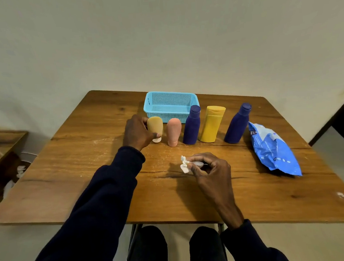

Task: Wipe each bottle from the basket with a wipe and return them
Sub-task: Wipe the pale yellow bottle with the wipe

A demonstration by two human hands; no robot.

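Five bottles stand in a row on the wooden table [89, 188], in front of the light blue basket [170, 103]. My left hand [137, 132] grips the tan bottle [155, 127], which stands on its white cap at the row's left end. To its right stand a pink bottle [174, 131], a dark blue bottle [191, 125], a yellow bottle [212, 124] and a second dark blue bottle [237, 124]. My right hand [208, 168] pinches a crumpled white wipe [184, 164] just above the table, nearer to me than the bottles. No bottle shows inside the basket.
A blue pack of wipes [273, 149] lies at the table's right side. A lower wooden surface [1, 143] stands to the left, with white scraps [21, 170] on the floor beside it. My knees show below the table's front edge.
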